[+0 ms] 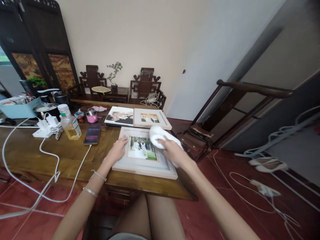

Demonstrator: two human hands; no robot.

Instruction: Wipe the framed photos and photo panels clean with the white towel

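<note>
A white-framed photo (pixel 140 165) lies flat at the near edge of a wooden table (pixel 35 153). My left hand (pixel 118 150) rests on the frame's left side, fingers flat and spread over its border. My right hand (pixel 172 149) is closed on a white cloth (pixel 158 133) and presses it on the frame's upper right corner. Part of the cloth hangs below my right wrist.
Behind the frame lie a second framed photo (pixel 152 119) and a photo book (pixel 120 115). A phone (pixel 92 134) on a white cable, a bottle of yellow liquid (pixel 70 126), a power strip (pixel 46 128) and a pink cup (pixel 91 116) sit left. White cables (pixel 262 190) cross the red floor at right.
</note>
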